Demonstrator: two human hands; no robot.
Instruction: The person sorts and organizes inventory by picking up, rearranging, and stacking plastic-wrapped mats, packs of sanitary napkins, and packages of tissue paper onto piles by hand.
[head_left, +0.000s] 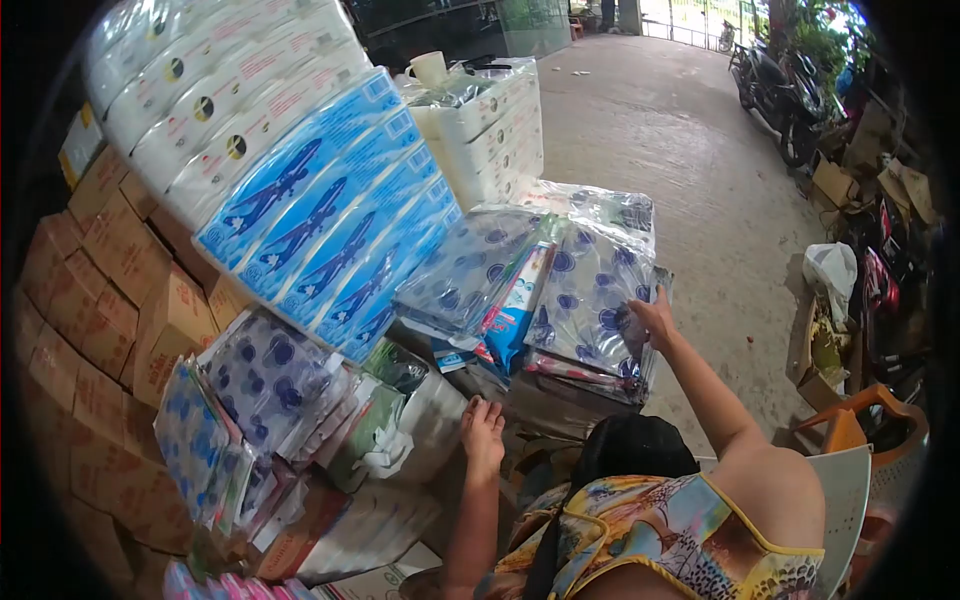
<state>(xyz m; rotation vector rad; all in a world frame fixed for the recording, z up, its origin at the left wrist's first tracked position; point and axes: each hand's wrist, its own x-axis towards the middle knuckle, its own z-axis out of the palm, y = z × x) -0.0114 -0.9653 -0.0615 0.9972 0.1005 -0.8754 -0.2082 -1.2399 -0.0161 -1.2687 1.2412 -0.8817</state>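
Note:
My right hand grips the right edge of a clear plastic package with dark blue circles, its thumb on top. The package tops a stack on the floor side. To its left lies a similar dotted package, with a blue and white packet between the two. My left hand hangs just left of the stack, fingers loosely bent and apart, with nothing visible in it. Beside it stands a pale wrapped bundle with crumpled white plastic. Farther left sits another pile of dotted packages.
Tall wrapped bundles, white and blue, rise at the left beside brown cartons. A cup tops a white stack behind. An orange and grey plastic chair, open boxes and a motorbike line the right.

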